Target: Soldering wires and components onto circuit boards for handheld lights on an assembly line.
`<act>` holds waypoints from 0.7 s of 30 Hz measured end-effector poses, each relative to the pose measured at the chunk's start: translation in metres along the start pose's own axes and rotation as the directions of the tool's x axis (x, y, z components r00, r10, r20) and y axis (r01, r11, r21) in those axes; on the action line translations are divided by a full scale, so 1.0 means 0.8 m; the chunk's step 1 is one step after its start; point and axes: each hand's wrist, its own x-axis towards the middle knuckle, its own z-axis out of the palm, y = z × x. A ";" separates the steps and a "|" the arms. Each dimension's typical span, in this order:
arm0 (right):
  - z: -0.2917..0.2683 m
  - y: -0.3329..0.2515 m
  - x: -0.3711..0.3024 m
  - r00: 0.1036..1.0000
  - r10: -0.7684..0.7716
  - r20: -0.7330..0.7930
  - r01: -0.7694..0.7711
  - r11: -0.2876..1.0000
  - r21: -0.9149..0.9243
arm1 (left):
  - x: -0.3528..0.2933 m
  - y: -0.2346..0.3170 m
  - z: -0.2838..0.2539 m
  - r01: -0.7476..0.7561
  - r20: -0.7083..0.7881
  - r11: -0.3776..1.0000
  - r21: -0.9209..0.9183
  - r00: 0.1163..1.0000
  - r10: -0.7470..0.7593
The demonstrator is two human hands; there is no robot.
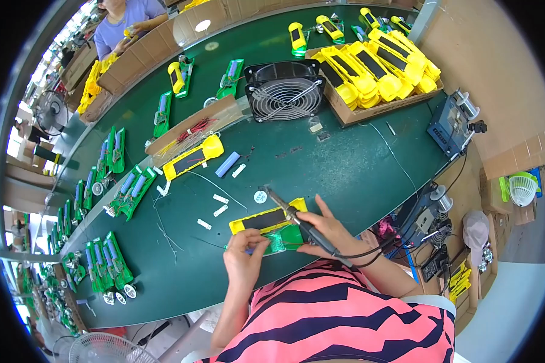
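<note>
In front of me a green plastic housing point(277, 240) lies against a yellow panel piece with a black strip point(261, 220). My left hand point(243, 257) is closed in a pinch at the housing's left end; what sits between the fingertips is too small to name. A thin wire runs off leftward beside those fingers. A soldering iron point(317, 233) lies slantwise in my right hand point(336, 235), its metal tip pointing up and away over the table. The right hand's lower fingers reach the housing's right end, where a thin reddish wire shows.
Loose white strips point(221, 198) and a blue cylindrical cell point(227, 164) lie beyond my hands. Farther back stand a black fan point(284, 91) and a carton of yellow panels point(384, 104). Green assemblies point(109, 263) line the left. A soldering station point(451, 127) stands right. Another person sits far left.
</note>
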 end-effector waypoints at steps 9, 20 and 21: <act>-0.027 -0.006 0.005 0.997 0.077 -0.031 -0.078 0.997 -0.024 | 0.005 -0.016 0.037 -0.547 -0.160 0.807 0.222 0.796 0.583; 0.019 -0.023 -0.058 0.787 0.362 -0.499 -0.068 0.855 0.513 | 0.004 0.009 0.025 -0.302 -0.025 0.946 0.120 0.951 0.307; 0.021 -0.023 -0.058 0.787 0.362 -0.499 -0.068 0.855 0.514 | 0.005 0.011 0.025 -0.288 -0.002 0.945 0.157 0.956 0.292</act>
